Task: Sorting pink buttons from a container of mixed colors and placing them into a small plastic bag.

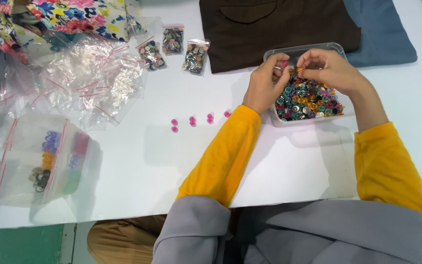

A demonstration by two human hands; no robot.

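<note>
A clear plastic tub (313,49) of many small coloured snap buttons stands on the white table (137,161). Both hands hover over its near-left part. My left hand (264,83) pinches a small pink button (284,63) at its fingertips. My right hand (328,68) has its fingers closed on a tiny piece right beside it, fingertips almost touching the left hand's. Several pink buttons (191,121) lie in a loose row on the table to the left of my left wrist.
A heap of clear zip bags (84,78) lies at the left, with three small filled bags (173,40) behind it. A bag with sorted colours (45,161) lies near the front left. Brown cloth (279,24) and blue cloth (382,34) lie behind the tub, floral fabric (69,14) at the top left.
</note>
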